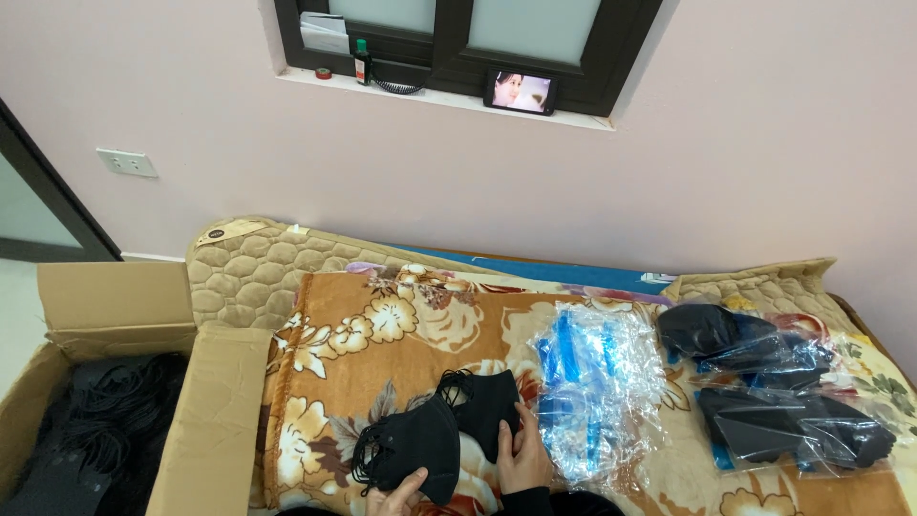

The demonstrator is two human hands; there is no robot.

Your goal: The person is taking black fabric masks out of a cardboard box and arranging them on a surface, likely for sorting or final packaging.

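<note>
Left hand (399, 493): fingers pressed onto black masks (413, 441).
Right hand (523, 449): clamped on mask stack's (489, 406) edge.
Risk: loose stack could fan apart toward the plastic bags (592, 392) beside it.

From my headset view, open floral blanket (382, 344) spreads at twelve o'clock of my hands, bare up to the quilted pad (248, 272) by the wall, and I see a free lane there. At nine o'clock the cardboard box (215, 420) raises a flap just beside the blanket edge, its hold filled with black masks (105, 430). At three o'clock a heap of clear plastic bags (597, 382) lies just beside my right hand (523, 454), barring a sideways sweep. Farther at two to three o'clock, bagged mask packs (778, 420) crowd the bed's right side. The black mask stacks (435, 430) under my left hand (401, 497) fill the near ground.
</note>
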